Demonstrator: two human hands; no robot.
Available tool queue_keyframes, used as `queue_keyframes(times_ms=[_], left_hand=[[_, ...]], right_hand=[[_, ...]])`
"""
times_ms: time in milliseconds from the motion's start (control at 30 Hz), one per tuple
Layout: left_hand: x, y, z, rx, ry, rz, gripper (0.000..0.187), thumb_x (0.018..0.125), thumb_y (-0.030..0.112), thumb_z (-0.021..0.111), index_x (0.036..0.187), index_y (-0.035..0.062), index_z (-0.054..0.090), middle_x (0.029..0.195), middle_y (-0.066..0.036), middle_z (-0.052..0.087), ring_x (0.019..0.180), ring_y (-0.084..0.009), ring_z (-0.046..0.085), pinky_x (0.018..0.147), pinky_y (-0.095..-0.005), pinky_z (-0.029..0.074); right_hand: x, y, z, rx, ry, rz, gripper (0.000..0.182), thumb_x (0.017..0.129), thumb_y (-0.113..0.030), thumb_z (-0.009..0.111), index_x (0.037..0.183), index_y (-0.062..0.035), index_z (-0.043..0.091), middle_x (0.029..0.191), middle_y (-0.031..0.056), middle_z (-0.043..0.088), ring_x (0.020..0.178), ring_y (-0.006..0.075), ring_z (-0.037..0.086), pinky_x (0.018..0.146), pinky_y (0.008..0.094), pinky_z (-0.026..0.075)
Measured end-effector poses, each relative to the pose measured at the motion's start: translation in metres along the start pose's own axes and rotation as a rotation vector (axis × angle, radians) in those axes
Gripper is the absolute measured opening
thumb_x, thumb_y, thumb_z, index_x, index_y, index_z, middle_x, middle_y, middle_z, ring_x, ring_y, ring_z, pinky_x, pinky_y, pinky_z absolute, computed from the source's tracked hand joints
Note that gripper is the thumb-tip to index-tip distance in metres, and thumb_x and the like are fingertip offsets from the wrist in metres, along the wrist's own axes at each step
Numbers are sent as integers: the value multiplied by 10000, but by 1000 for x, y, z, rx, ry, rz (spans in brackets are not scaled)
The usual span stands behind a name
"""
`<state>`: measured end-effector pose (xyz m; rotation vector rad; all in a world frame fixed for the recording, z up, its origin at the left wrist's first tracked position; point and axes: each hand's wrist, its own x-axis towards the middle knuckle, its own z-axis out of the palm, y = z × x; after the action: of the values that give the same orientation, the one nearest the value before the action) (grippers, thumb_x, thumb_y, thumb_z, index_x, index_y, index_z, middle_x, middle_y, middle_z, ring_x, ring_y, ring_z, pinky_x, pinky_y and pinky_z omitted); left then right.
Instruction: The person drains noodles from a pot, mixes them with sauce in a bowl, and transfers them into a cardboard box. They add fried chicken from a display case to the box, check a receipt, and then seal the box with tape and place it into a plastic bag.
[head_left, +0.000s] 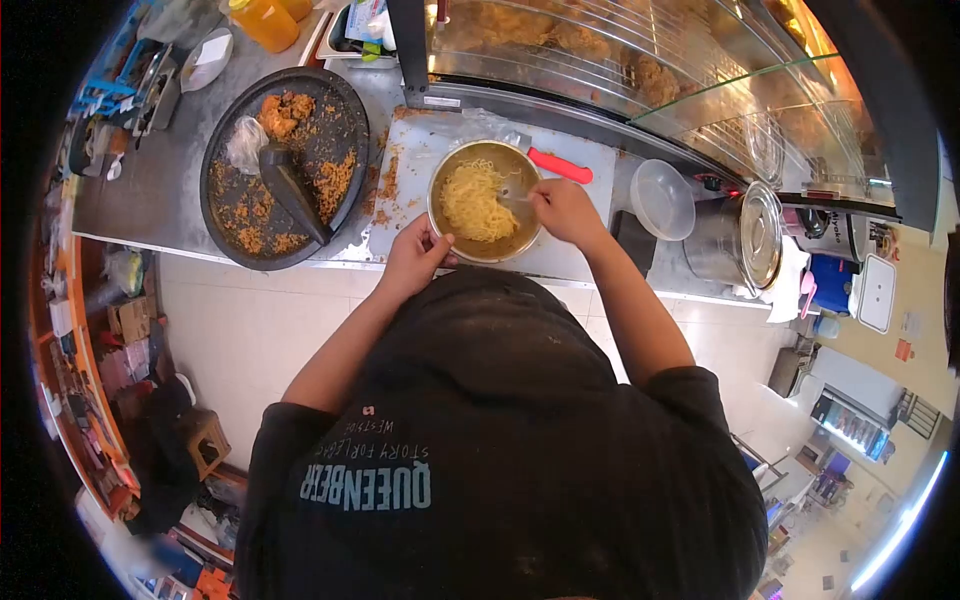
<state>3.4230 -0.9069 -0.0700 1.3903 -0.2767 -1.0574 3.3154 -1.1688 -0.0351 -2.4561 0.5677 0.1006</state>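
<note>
A metal bowl (434, 190) of yellow noodles (478, 202) stands at the front of the white cutting board (600, 150). My left hand (415, 258) grips the bowl's near left rim, thumb over the edge. My right hand (566, 211) is closed at the right rim around the handle of what looks like a spoon (514, 194). Its head dips into the bowl beside the noodles. Behind the bowl lies a knife with a red handle (560, 165), its blade partly under clear plastic (480, 124).
At left sits a wide black stone mortar (213, 190) with crumbs, a fried piece (284, 114), a plastic bag (245, 145) and a dark pestle (292, 195). A clear plastic tub (662, 200) and steel pot (715, 245) stand right. A glass display case (620, 70) borders the back.
</note>
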Motion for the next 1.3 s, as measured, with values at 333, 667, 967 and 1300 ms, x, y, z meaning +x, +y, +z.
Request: queue_keyframes(times_ms=[333, 667, 967, 1300], left_hand=[[-1, -2, -11, 123, -11, 87, 113, 994, 61, 601, 1063, -3, 538, 834, -19, 595, 726, -99, 658, 660, -257, 586], [12, 11, -13, 163, -54, 95, 79, 996, 45, 588, 987, -4, 527, 827, -61, 623, 716, -137, 700, 646, -274, 593], [-1, -7, -6, 180, 2, 131, 144, 1015, 85, 568, 1107, -25, 552, 847, -70, 651, 739, -146, 697, 693, -285, 605], [-7, -7, -5, 217, 39, 149, 138, 991, 58, 586, 1107, -17, 572, 803, -55, 644, 728, -147, 715, 642, -268, 566]], right_hand=[[-57, -8, -11, 263, 225, 178, 203, 978, -240, 608, 989, -72, 721, 763, 108, 680, 691, 221, 643, 651, 384, 512], [-24, -31, 17, -76, 288, -471, 114, 872, -164, 632, 942, -115, 707, 867, 118, 704, 781, 331, 678, 687, 452, 542], [-82, -52, -7, -367, 201, 56, 130, 933, -155, 574, 928, -94, 689, 713, 143, 651, 644, 332, 649, 611, 450, 528], [-65, -36, 44, 1342, 102, 329, 179, 1039, -244, 560, 999, -80, 621, 621, -83, 362, 530, 39, 323, 507, 215, 282]])
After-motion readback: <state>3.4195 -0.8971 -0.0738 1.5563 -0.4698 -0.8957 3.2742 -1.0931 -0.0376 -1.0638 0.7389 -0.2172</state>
